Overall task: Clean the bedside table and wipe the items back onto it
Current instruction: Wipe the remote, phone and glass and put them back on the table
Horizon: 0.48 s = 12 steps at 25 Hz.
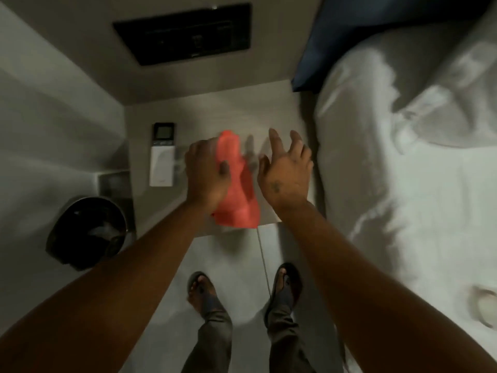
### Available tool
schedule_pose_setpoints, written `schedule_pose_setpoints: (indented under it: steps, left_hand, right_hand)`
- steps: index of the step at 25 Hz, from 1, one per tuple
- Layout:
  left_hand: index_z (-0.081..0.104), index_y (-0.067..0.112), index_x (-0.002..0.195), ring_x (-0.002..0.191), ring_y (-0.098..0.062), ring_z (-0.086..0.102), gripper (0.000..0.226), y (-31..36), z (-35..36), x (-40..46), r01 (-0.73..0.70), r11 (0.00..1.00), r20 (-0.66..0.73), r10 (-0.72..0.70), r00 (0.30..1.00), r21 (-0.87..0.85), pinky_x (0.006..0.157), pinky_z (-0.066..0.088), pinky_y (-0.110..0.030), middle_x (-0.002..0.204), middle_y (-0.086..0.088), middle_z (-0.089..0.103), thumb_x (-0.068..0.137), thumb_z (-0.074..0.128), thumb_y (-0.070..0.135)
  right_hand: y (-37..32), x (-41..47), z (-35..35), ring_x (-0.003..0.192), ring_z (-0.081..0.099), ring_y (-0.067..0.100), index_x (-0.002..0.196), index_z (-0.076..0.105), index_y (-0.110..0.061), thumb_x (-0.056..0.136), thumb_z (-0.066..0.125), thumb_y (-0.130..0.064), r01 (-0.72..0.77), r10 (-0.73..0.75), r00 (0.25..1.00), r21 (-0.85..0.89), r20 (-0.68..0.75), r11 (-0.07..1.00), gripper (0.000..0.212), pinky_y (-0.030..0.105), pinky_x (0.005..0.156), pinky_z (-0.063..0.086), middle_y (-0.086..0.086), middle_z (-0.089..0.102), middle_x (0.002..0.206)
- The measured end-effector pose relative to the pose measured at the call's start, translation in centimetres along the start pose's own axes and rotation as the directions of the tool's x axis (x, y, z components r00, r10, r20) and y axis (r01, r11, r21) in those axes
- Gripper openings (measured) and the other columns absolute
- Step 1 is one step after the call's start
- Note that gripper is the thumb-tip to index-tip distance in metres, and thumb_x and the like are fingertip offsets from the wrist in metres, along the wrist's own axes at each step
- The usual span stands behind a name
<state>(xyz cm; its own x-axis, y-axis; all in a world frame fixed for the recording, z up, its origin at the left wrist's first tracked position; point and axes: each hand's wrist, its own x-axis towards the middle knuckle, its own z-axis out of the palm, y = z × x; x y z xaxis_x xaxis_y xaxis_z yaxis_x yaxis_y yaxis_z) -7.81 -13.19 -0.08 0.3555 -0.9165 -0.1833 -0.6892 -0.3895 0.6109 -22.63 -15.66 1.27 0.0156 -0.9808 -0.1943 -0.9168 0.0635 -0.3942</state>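
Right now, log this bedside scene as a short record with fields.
surface: bedside table, between wall and bed
left hand: gripping the red cloth over the table
right hand: empty, fingers spread, above the table's right side
on table: remote control, at the left edge
right of table: white pillow
floor, left: black bin

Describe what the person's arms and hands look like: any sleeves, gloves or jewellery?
Both forearms are bare, with no sleeves in view. The left hand and right hand wear no gloves, and no rings, watch or bracelet show. The back of the right hand carries a small dark mark, too blurred to identify.
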Motion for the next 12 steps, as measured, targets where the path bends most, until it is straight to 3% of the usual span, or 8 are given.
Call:
schedule_pose_setpoints:
  steps: [3,6,9,11,12]
  left_hand:
    - [0.059,0.011,0.128,0.114,-0.025,0.059,0.045,10.7,4.1,-3.1,-0.216,0.939,0.039,0.234,0.971,-0.267,0.101,0.049,-0.035,0.127,-0.012,0.056,0.083,0.057,0.006]
    - [0.065,0.012,0.119,0.092,-0.017,0.065,0.038,21.5,8.7,-7.5,-0.326,0.831,0.122,0.419,0.900,-0.450,0.085,0.054,-0.023,0.115,-0.008,0.061,0.083,0.052,0.007]
    - [0.068,0.009,0.113,0.096,-0.021,0.070,0.031,29.1,12.8,-12.2,-0.098,0.872,0.514,0.371,0.773,-0.480,0.090,0.055,-0.027,0.109,-0.008,0.072,0.084,0.059,0.006]
    - [0.067,0.018,0.082,0.076,-0.029,0.059,0.015,32.5,15.3,-15.3,-0.010,0.926,0.714,0.297,0.635,-0.377,0.072,0.051,-0.026,0.079,-0.004,0.066,0.079,0.058,0.007]
    - [0.053,0.022,0.062,0.066,-0.029,0.044,0.022,33.7,16.2,-16.3,-0.009,0.944,0.750,0.268,0.604,-0.329,0.059,0.039,-0.026,0.064,-0.002,0.050,0.076,0.055,0.005]
  right_hand:
    - [5.1,-1.8,-7.0,0.127,0.045,0.041,0.148,0.046,-0.024,0.092,0.051,-0.025,-0.040,0.057,0.974,0.082,-0.221,0.996,0.056,0.049,0.106,0.038,0.019,0.043,0.150]
    - [14.1,-5.0,-14.0,0.123,0.048,0.041,0.144,0.051,-0.018,0.089,0.052,-0.013,-0.241,0.291,0.871,0.172,-0.396,0.955,0.056,0.049,0.104,0.040,0.019,0.048,0.145]
    - [22.8,-8.3,-18.7,0.131,0.044,0.042,0.145,0.047,-0.012,0.089,0.058,-0.011,-0.567,0.585,0.705,0.178,-0.400,0.805,0.058,0.046,0.109,0.033,0.022,0.046,0.146]
    - [27.0,-10.1,-20.6,0.132,0.040,0.044,0.145,0.041,-0.009,0.088,0.059,-0.015,-0.739,0.761,0.585,0.204,-0.281,0.643,0.061,0.049,0.108,0.035,0.021,0.042,0.147]
    - [28.5,-10.5,-21.2,0.132,0.039,0.044,0.144,0.039,-0.007,0.087,0.059,-0.016,-0.784,0.813,0.543,0.220,-0.210,0.580,0.061,0.049,0.108,0.036,0.022,0.042,0.147]
